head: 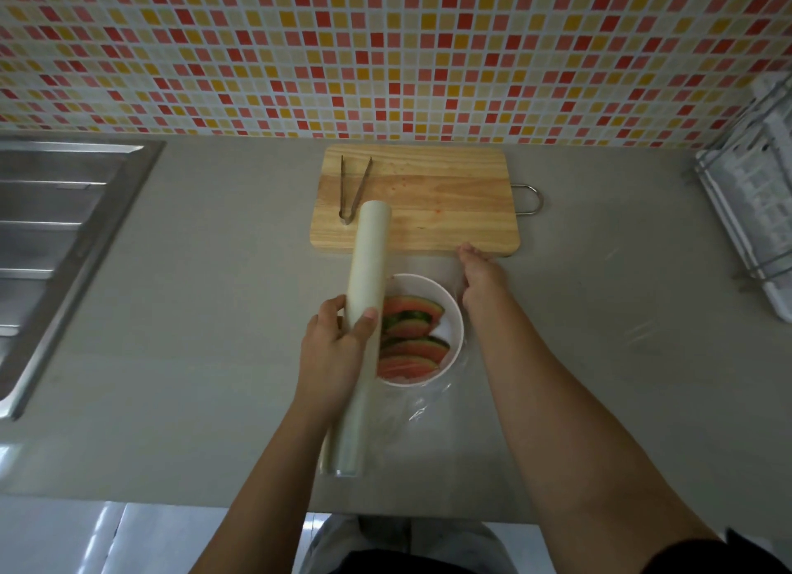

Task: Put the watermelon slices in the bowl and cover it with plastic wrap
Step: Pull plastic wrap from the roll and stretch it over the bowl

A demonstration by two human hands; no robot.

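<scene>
Closest to you, the plastic wrap roll (367,273) slants across the grey counter (171,338), its near end towards your body and its far end over the cutting board. Your left hand (334,350) grips it around the middle, thumb on top. Just right of the roll sits the white bowl (455,316) with the watermelon slices (411,346) stacked inside, rinds showing green. Clear film (428,404) runs from the roll over the bowl and crumples at its near right side. Your right hand (480,278) lies on the film beyond the bowl's right rim; I cannot tell whether it pinches or presses. Farther off, metal tongs (353,188) lie on the wooden cutting board (437,205). A steel sink (55,230) is at left, and at right a wire rack (754,213) holds printed sheets too blurred to read
</scene>
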